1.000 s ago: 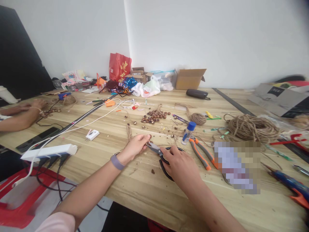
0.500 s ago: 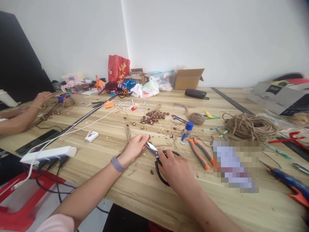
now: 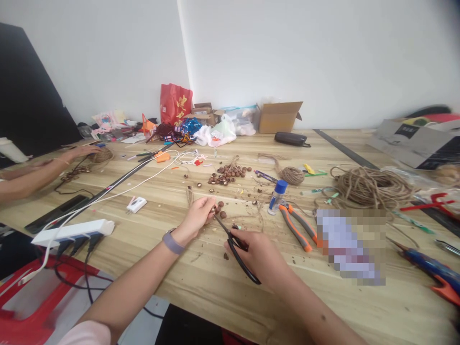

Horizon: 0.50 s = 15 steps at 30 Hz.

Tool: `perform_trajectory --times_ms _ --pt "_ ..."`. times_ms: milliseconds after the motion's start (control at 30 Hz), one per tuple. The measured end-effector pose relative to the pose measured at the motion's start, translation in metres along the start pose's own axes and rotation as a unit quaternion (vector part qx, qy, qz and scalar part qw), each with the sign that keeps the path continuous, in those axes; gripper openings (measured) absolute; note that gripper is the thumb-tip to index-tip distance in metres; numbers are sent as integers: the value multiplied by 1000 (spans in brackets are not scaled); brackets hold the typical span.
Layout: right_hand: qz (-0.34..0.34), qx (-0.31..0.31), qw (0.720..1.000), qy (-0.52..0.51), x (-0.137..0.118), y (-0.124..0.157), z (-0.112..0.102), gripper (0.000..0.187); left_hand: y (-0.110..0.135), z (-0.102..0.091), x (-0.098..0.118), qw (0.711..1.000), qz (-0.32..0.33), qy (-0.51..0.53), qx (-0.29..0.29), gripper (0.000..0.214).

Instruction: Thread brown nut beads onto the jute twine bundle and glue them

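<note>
R hand [image 3: 257, 249] has fingers clamped on the scissors [image 3: 229, 234] mid-frame, tip by L hand [image 3: 197, 216], fingers pinched together (can't tell on what), so I'd go slow w/ tip off skin.

The place looks like a craft workshop: on a pale wood-grained table [image 3: 215, 292], a blue-capped clear bottle [image 3: 276, 199] has orange-and-grey-handled pliers [image 3: 294, 230] just to its right, black-handled metal scissors [image 3: 241, 258] to its left and a large brown twine coil [image 3: 372, 189] farther right.
</note>
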State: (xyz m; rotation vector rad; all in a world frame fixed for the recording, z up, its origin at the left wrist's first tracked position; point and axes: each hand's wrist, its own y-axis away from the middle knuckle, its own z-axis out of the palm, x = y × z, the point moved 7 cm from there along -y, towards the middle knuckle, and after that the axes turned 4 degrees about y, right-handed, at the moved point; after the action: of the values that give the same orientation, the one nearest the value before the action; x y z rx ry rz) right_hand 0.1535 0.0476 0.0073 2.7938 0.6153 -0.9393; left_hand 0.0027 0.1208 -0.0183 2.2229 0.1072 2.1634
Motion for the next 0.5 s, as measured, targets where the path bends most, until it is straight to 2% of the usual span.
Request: perform_trajectory --times_ms 100,167,300,500 --pt "-14 -24 990 -136 0 -2 6 21 2 2 2 1000 9 12 -9 43" --pt "-9 -31 983 -179 2 -4 8 22 3 4 4 1000 14 15 -17 44" --pt "-6 -45 981 -191 7 -6 10 26 2 5 7 999 33 1 -30 44" --pt "6 -49 985 -166 9 -4 9 27 -1 3 7 989 91 -93 -65 39"
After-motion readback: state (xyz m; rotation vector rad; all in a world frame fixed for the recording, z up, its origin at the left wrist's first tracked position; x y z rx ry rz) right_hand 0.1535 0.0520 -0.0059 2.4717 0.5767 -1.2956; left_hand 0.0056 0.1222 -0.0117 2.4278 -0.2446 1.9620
